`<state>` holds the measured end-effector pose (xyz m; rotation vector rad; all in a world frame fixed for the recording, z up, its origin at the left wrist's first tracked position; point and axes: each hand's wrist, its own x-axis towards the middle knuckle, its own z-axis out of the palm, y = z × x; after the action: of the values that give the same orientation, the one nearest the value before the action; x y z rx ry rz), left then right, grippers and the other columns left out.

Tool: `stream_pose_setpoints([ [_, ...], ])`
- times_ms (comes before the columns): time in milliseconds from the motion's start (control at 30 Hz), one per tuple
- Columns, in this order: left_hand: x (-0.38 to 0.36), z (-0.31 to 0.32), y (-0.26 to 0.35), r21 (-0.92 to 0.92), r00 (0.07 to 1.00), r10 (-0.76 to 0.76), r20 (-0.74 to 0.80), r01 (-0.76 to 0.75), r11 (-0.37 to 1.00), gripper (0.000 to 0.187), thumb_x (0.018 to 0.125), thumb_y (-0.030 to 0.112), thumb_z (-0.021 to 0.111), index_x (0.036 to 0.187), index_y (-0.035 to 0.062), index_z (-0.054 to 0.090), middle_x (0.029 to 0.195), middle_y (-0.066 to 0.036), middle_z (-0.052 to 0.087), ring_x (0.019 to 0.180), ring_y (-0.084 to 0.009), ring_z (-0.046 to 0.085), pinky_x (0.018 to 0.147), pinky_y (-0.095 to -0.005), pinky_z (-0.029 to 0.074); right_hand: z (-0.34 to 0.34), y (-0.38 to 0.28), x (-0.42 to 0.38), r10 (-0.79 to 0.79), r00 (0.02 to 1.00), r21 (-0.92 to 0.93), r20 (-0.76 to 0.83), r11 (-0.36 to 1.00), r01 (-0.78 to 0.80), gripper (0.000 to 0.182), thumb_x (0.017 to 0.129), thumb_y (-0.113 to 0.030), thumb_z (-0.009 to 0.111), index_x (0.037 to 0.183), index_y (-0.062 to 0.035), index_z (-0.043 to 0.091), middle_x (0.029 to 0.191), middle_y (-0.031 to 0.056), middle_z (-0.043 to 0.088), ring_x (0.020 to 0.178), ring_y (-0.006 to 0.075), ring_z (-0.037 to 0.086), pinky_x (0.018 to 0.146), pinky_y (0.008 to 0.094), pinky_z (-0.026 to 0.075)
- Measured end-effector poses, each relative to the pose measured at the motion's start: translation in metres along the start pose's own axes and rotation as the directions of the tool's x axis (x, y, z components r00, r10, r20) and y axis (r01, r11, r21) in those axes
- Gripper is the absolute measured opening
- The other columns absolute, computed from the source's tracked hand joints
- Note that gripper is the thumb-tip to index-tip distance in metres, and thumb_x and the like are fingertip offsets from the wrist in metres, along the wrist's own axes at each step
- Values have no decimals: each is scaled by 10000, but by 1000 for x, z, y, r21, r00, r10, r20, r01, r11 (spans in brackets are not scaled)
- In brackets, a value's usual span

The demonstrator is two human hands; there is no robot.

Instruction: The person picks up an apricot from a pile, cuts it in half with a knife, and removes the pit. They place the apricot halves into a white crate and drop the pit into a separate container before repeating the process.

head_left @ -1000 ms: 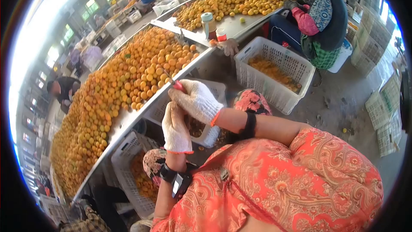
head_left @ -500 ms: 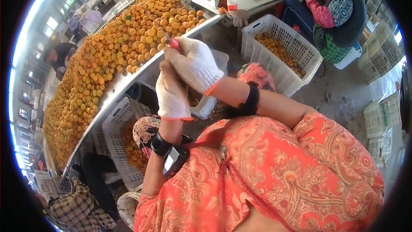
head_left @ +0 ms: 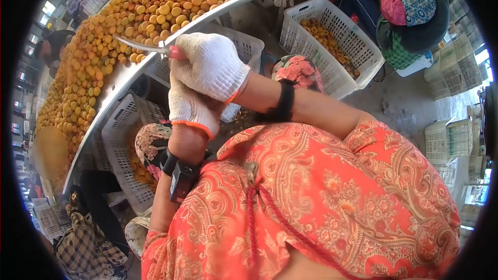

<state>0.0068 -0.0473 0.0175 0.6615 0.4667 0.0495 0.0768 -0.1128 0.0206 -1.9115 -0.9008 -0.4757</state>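
My right hand, in a white knit glove, is shut on a small knife with a red handle. Its thin curved blade points left over the table's edge. My left hand, also in a white glove with an orange cuff, sits just under the right hand and touches it. Its fingers are curled, and the right hand hides whatever is in them. A heap of small orange fruit covers the metal table just beyond the knife.
A white plastic crate with fruit stands under the table near my knee, and another crate holds fruit pieces further right. A seated co-worker works at the top right. A person in plaid is at the lower left. Stacked crates stand at the right.
Both gloved hands have come closer and shifted left in the view as my head tilted down. The knife's blade now shows, pointing left; before, only the red handle showed.
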Motion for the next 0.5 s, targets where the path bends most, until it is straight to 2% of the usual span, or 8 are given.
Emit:
stream_pose_setpoints([
  [67,6,-15,-3,-36,996,-90,21,90,995,651,915,688,488,1314,177,551,1278,-23,613,1170,-249,595,986,-427,493,0,4,-2,-21,999,-13,38,1000,21,218,827,-316,667,825,-98,654,761,147,660,726,353,677,640,467,534],
  [200,19,-31,-12,-69,992,-117,-55,113,991,636,912,690,490,1294,188,571,1259,-24,623,1154,-232,603,963,-415,506,10,15,-6,-112,986,-43,126,992,118,206,832,-298,661,839,-92,651,772,154,657,733,360,678,651,470,537],
  [267,33,-41,-9,-139,994,-89,55,96,986,619,918,678,495,1284,185,576,1243,-27,629,1130,-229,616,944,-400,515,13,19,-7,-82,995,41,55,996,80,203,833,-289,659,854,-88,655,785,164,660,738,362,678,658,469,539],
  [333,40,-30,-1,-165,981,178,74,-164,973,492,992,523,501,1213,94,598,1151,-34,650,1057,-207,631,936,-377,512,25,23,-4,21,1000,252,0,968,-20,210,850,-280,652,877,-73,660,799,185,663,742,370,672,666,459,537],
  [367,35,-29,1,-79,965,255,65,-250,965,405,1029,426,488,1178,68,607,1117,-45,651,1031,-194,621,934,-370,506,30,29,-2,85,996,368,34,925,-92,219,866,-280,646,885,-62,662,800,197,663,740,376,666,668,449,533],
  [400,49,-38,-1,-6,905,422,56,-422,906,369,1055,374,456,1158,54,610,1082,-55,652,989,-175,616,898,-343,511,29,27,3,178,980,427,90,882,-199,242,885,-291,638,884,-51,660,791,206,657,733,381,660,659,438,522],
  [433,48,-40,-2,122,871,478,111,-489,864,426,1047,438,442,1181,64,598,1048,-49,659,936,-170,645,821,-311,539,26,23,7,266,952,469,154,828,-307,266,905,-303,629,883,-39,658,781,215,651,726,385,653,649,427,510],
  [500,47,-36,-5,195,852,517,80,-522,830,457,1048,454,435,1160,43,600,1000,-48,650,878,-156,632,768,-295,537,27,19,13,257,955,375,150,879,-296,294,936,-308,605,864,-27,651,756,225,635,724,394,646,632,420,490],
])
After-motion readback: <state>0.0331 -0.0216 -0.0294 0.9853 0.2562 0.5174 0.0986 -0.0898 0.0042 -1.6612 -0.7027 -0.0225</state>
